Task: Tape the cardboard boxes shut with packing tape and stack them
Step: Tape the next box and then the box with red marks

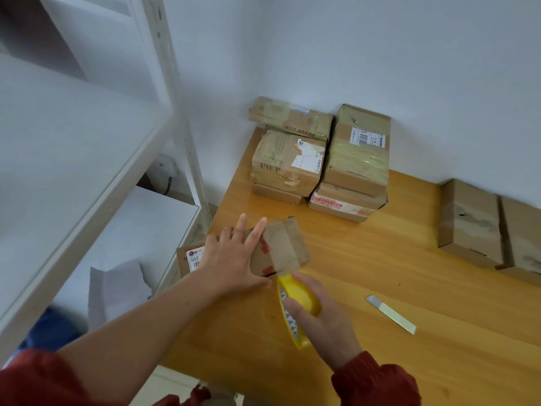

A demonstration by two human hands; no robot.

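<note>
Left of centre in the frame, a flat cardboard box lies at the left edge of the wooden surface. The left hand presses on it, fingers straight and spread. Just below, the right hand grips a yellow tape roll, its tape strip crossing the box. Taped boxes sit stacked at upper centre, and a metal blade lies at lower right.
</note>
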